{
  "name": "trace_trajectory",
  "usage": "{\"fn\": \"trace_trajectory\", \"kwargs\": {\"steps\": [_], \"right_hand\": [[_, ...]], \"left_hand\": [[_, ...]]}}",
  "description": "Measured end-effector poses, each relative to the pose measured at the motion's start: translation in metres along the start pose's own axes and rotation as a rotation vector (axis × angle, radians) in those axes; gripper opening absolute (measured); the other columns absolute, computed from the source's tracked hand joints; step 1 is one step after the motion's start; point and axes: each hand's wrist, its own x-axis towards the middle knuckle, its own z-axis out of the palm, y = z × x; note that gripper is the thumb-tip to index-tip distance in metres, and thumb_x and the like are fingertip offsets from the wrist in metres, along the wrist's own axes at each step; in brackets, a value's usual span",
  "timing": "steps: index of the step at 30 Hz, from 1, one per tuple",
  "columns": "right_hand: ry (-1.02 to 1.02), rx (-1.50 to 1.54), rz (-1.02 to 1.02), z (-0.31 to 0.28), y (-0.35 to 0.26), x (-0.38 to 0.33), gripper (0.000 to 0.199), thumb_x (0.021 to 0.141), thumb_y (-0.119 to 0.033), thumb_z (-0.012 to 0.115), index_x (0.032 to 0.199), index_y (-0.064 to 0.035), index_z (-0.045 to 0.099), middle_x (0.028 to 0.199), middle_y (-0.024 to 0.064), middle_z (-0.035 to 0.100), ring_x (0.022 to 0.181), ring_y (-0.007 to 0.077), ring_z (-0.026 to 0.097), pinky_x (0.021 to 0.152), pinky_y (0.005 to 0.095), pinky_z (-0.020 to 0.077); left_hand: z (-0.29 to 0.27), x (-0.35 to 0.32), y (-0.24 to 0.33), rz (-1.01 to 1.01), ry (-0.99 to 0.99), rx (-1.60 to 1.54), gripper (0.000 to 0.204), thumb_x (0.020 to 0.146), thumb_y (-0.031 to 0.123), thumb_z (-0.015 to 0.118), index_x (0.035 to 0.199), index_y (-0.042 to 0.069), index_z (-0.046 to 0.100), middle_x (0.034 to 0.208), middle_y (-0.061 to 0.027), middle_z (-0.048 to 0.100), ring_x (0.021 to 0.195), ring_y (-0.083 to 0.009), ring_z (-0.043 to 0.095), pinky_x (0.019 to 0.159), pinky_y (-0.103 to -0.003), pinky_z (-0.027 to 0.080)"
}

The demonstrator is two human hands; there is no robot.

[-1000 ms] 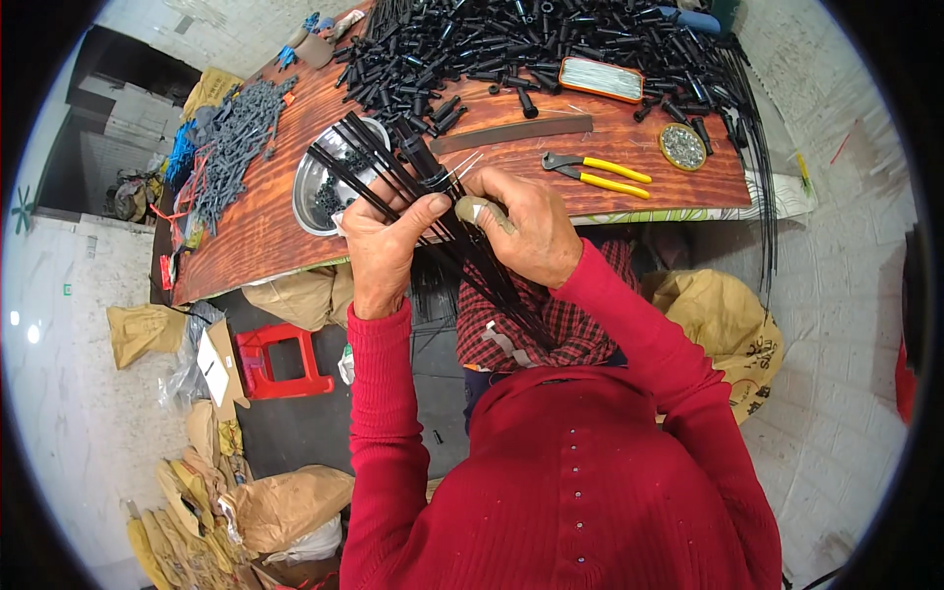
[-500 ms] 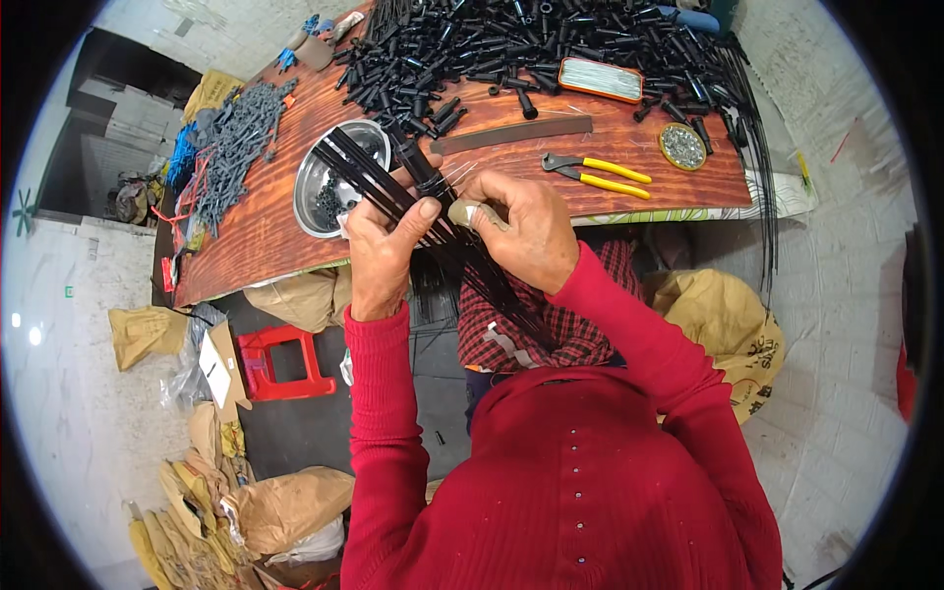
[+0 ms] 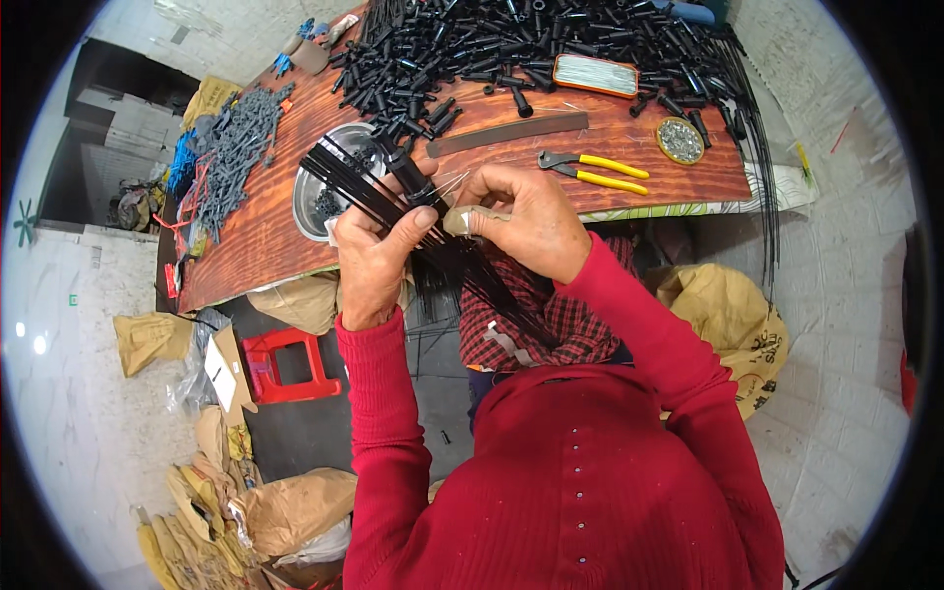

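Observation:
My left hand is closed round a black tubular fitting and a bundle of long thin black rods. The rods fan out at the upper left and run down past my palm toward my lap. My right hand is pinched close beside the fitting, its thumb covered by a tan wrap. Fine pale wires show between the two hands. What the right fingertips grip is too small to make out. Behind my left hand stands a metal bowl with small dark parts in it.
On the wooden table lie a heap of black fittings, grey parts, a flat bar, yellow-handled pliers, a tin of pins and a round dish of metal bits. A red stool stands below left.
My left hand and the black rods have shifted slightly left and down. The right hand has moved a little right, its fingers still pinched near the fitting.

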Motion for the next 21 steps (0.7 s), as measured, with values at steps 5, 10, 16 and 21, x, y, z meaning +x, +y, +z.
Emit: {"fn": "trace_trajectory", "kwargs": {"steps": [5, 10, 16, 21], "right_hand": [[-0.100, 0.246, 0.078, -0.004, 0.007, 0.006, 0.011, 0.083, -0.007, 0.071, 0.086, 0.0008, 0.064, 0.082, 0.0013, 0.066, 0.073, 0.0069, 0.060, 0.063, 0.0258, 0.0498], [0.085, 0.005, -0.021, 0.004, -0.005, -0.002, 0.011, 0.080, -0.004, 0.071, 0.087, 0.0012, 0.064, 0.081, 0.0059, 0.067, 0.072, 0.0113, 0.062, 0.064, 0.0283, 0.0505], [0.142, -0.047, -0.073, 0.000, -0.006, -0.005, 0.013, 0.078, -0.001, 0.070, 0.089, 0.0012, 0.064, 0.080, 0.0096, 0.066, 0.072, 0.0151, 0.064, 0.067, 0.0299, 0.0513], [0.071, 0.053, -0.047, 0.001, 0.001, -0.002, 0.014, 0.079, -0.002, 0.071, 0.091, 0.0020, 0.064, 0.083, 0.0068, 0.067, 0.075, 0.0108, 0.063, 0.069, 0.0276, 0.0511]], "left_hand": [[0.000, 0.010, -0.009, 0.040, -0.063, -0.141, 0.049, 0.081, 0.012, 0.075, 0.123, -0.006, 0.058, 0.109, -0.0087, 0.066, 0.095, -0.0136, 0.062, 0.082, -0.026, 0.050], [0.001, 0.018, -0.018, 0.084, -0.089, -0.249, 0.054, 0.082, 0.012, 0.075, 0.128, -0.006, 0.053, 0.117, -0.0097, 0.063, 0.100, -0.0143, 0.061, 0.084, -0.027, 0.050], [0.010, 0.010, -0.001, 0.023, -0.001, -0.008, 0.047, 0.082, 0.008, 0.075, 0.124, -0.005, 0.057, 0.115, -0.0087, 0.064, 0.098, -0.0136, 0.061, 0.085, -0.027, 0.050], [0.016, 0.006, 0.004, 0.017, 0.090, -0.060, 0.044, 0.081, 0.004, 0.074, 0.121, -0.004, 0.059, 0.108, -0.0077, 0.067, 0.094, -0.0132, 0.063, 0.084, -0.026, 0.050]]}}
